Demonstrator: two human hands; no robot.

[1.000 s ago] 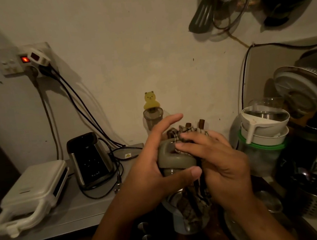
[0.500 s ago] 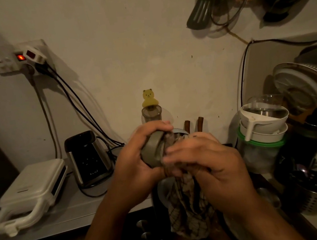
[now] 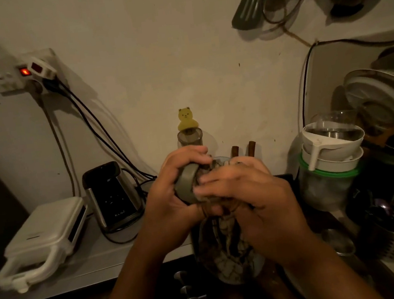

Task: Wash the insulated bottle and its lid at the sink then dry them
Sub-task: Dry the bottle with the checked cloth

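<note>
Since the lid (image 3: 186, 183) needs steadying, left grip (image 3: 170, 201): clamped on its rim, centre frame.
Lid: tilted on edge, open side toward cloth (image 3: 229, 251).
Cloth: pressed into lid, tail hanging below.
Right grip (image 3: 253, 197): clamped on cloth, likely wiping lid dry.

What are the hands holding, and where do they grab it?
The left hand grips the round grey-green lid by its rim. The right hand holds a checked cloth bunched against the lid, the rest hanging below.
</note>
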